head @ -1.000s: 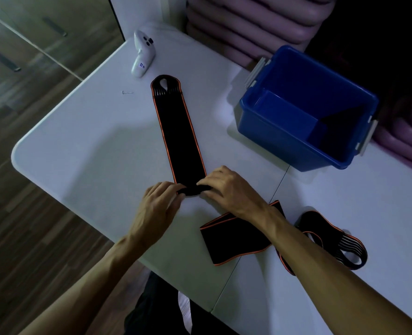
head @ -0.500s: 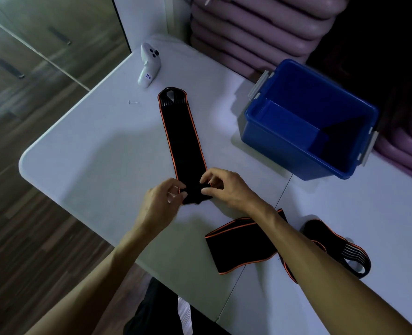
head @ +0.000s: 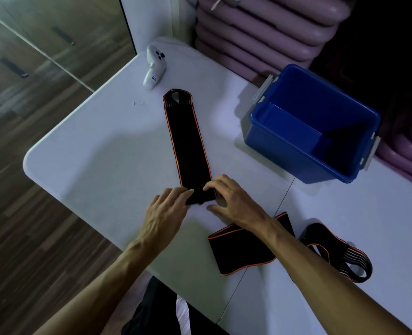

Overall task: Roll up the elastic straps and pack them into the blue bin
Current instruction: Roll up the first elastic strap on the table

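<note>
A long black elastic strap with orange edges (head: 188, 143) lies flat on the white table (head: 98, 160), its looped end far from me. My left hand (head: 166, 213) and my right hand (head: 231, 201) pinch its near end, which is folded over a little. A second black and orange strap (head: 243, 252) lies loose near the front edge, partly under my right forearm, its ribbed loop end (head: 345, 259) to the right. The open blue bin (head: 313, 126) stands at the back right with nothing visible inside.
A white handheld controller (head: 154, 67) lies at the table's far corner, with a small metal pin (head: 138, 103) near it. Stacked pink mats (head: 260, 27) rise behind the table. Wooden floor lies beyond the left edge.
Both hands stay on the strap's near end, working its fold. The camera has tipped, so everything sits lower in view. The straps and bin have not moved on the table.
</note>
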A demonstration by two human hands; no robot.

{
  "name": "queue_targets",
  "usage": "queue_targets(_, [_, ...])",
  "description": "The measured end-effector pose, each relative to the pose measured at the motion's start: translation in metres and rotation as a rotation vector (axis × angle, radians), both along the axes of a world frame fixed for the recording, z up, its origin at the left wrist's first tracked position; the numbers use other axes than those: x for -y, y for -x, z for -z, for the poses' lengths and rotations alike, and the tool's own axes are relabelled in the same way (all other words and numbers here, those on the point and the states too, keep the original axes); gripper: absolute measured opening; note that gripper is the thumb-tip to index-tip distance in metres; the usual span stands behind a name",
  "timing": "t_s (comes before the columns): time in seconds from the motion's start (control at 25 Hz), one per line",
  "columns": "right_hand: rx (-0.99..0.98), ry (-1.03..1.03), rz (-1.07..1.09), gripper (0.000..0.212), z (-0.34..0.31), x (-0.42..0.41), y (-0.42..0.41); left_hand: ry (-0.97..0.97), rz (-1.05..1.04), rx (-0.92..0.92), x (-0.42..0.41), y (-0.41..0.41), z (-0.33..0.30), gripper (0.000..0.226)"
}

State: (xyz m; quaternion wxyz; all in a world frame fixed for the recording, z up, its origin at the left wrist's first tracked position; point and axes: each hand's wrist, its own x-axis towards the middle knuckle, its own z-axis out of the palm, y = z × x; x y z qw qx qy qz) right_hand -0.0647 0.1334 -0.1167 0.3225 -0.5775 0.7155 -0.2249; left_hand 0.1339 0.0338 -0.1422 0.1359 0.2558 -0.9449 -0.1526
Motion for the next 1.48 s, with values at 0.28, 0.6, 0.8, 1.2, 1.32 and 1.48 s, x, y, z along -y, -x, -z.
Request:
queue_targets(0.28, [0.027,0.016,0.02,0.033,-0.002,0.006,0.0,-0.134,-0.017,-0.087,0.011,0.003,-0.008,0.03])
queue_targets(0.6, [-0.054,-0.038,-0.051,0.03,-0.01,0.026,0.007,-0.4,-0.198,-0.136,0.005,0.012,-0.004,0.039])
queue_targets(0.8, [0.022,-0.062,-0.017,0.027,-0.015,0.039,0.009,-0.502,-0.265,-0.117,0.015,0.012,-0.008,0.043])
queue_targets(1.2, [0.177,0.107,0.357,0.009,-0.006,0.042,-0.012,-0.341,-0.221,-0.189,0.032,0.015,-0.007,0.029])
queue_targets(1.32, [0.137,0.1,0.36,0.016,0.0,0.04,-0.013,-0.205,-0.077,-0.116,0.035,0.006,-0.001,0.045])
queue_targets(1.48, [0.116,-0.019,0.146,0.048,-0.001,0.032,0.004,-0.254,-0.082,-0.087,0.044,0.008,-0.006,0.038])
